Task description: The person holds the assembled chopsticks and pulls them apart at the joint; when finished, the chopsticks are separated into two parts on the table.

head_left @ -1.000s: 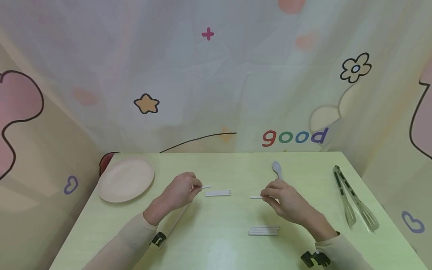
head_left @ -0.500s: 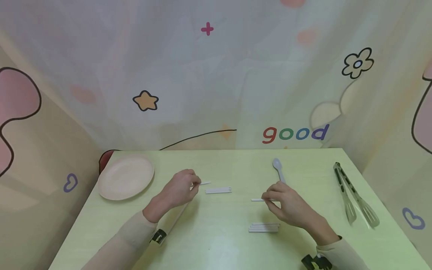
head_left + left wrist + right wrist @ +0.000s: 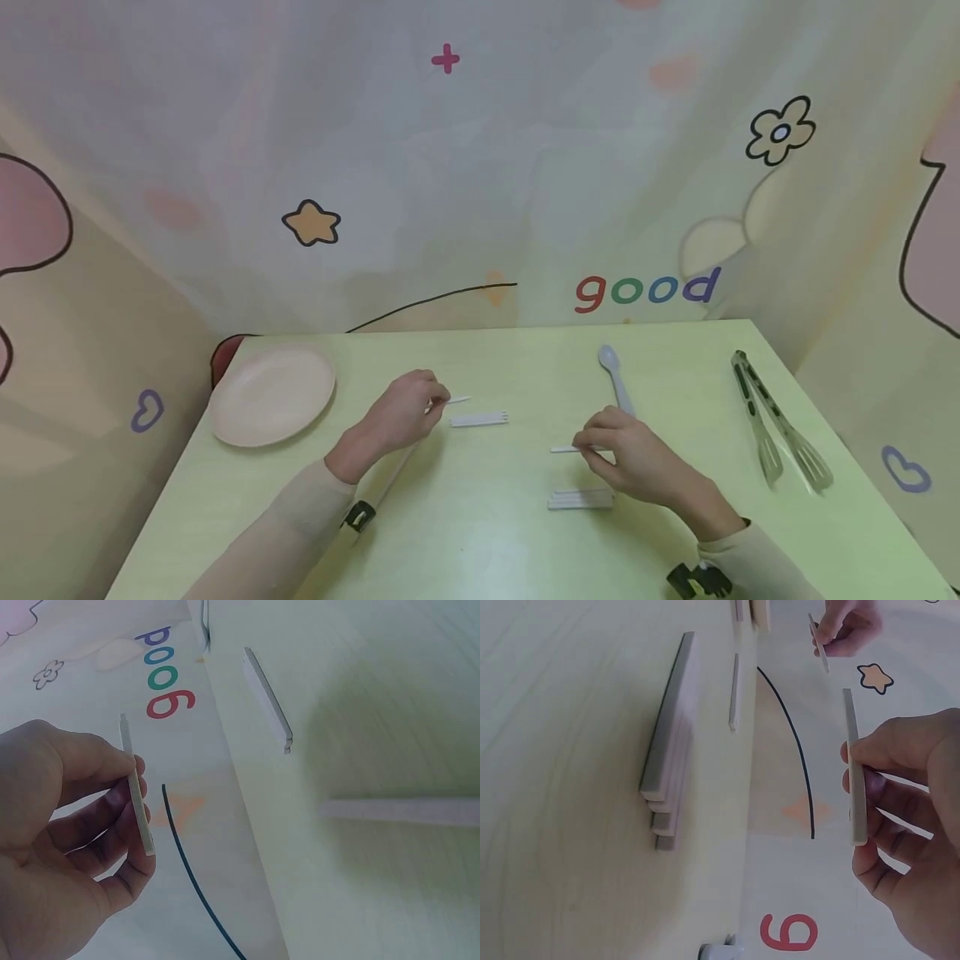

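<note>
In the head view my left hand (image 3: pixel 401 412) pinches a short white stick (image 3: pixel 457 400) above the table. The left wrist view shows that stick (image 3: pixel 140 799) between thumb and fingers, one end narrower. My right hand (image 3: pixel 637 454) pinches a second short white stick (image 3: pixel 562 450), also clear of the table; it appears plain and straight in the right wrist view. Between the hands lies a row of several white sticks (image 3: pixel 478 419) with stepped ends. Closer to me, below the right hand, several more white sticks (image 3: pixel 580 500) lie side by side.
A long thin pale stick (image 3: pixel 396 479) lies partly hidden under my left forearm. A pale plate (image 3: pixel 273 396) stands at the back left. Behind my right hand lies a grey spoon (image 3: pixel 613 373), its handle partly covered. Slotted tongs (image 3: pixel 776 425) lie along the right side.
My right hand has drawn slightly toward me with its stick, uncovering more of the spoon's handle. The left hand keeps its stick in nearly the same place. The head view has shifted a little.
</note>
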### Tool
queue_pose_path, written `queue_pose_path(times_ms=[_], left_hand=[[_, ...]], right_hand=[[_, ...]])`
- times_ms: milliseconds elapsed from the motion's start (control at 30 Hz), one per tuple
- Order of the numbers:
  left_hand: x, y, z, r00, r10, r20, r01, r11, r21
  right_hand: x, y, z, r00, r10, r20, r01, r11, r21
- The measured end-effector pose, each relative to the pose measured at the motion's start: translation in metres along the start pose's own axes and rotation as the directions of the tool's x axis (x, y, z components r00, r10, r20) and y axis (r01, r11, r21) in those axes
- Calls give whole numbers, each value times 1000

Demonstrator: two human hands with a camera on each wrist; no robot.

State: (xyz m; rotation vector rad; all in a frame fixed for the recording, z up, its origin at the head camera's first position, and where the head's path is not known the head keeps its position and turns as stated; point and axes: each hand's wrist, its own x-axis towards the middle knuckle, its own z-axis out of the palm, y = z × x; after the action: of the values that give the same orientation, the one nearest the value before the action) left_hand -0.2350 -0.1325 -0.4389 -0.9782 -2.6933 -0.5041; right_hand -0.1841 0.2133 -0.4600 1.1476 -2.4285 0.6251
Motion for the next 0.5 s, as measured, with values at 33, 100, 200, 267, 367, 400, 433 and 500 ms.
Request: queue_pose_path(times_ms=[33, 100, 200, 267, 367, 400, 433, 500], left_hand=[[2, 0, 1, 1000, -2, 2, 2, 1000, -2], [5, 0, 4, 1000, -5, 10, 5, 1000, -7], [9, -1, 8, 999, -11, 35, 12, 1000, -19], [11, -3, 12, 998, -17, 56, 19, 999, -26], [13, -4, 17, 996, -41, 83, 45, 998, -47], [14, -5, 18, 995, -49, 90, 55, 997, -57], [15, -5, 20, 994, -56, 96, 62, 996, -65], [18, -5, 23, 992, -64, 106, 74, 993, -91]], right_hand=[[0, 0, 1, 1000, -6, 1, 6, 1000, 3], [-1, -1, 1, 1000, -9, 12, 9, 1000, 6], [-3, -1, 3, 999, -3, 35, 3, 1000, 16], [-5, -1, 4, 999, 3, 49, -4, 1000, 18], [-8, -1, 5, 998, 8, 59, -10, 1000, 26], [-9, -1, 6, 998, 7, 63, -9, 999, 31], [-11, -1, 6, 998, 7, 68, -10, 999, 35], [-13, 0, 8, 997, 3, 76, -6, 999, 39]])
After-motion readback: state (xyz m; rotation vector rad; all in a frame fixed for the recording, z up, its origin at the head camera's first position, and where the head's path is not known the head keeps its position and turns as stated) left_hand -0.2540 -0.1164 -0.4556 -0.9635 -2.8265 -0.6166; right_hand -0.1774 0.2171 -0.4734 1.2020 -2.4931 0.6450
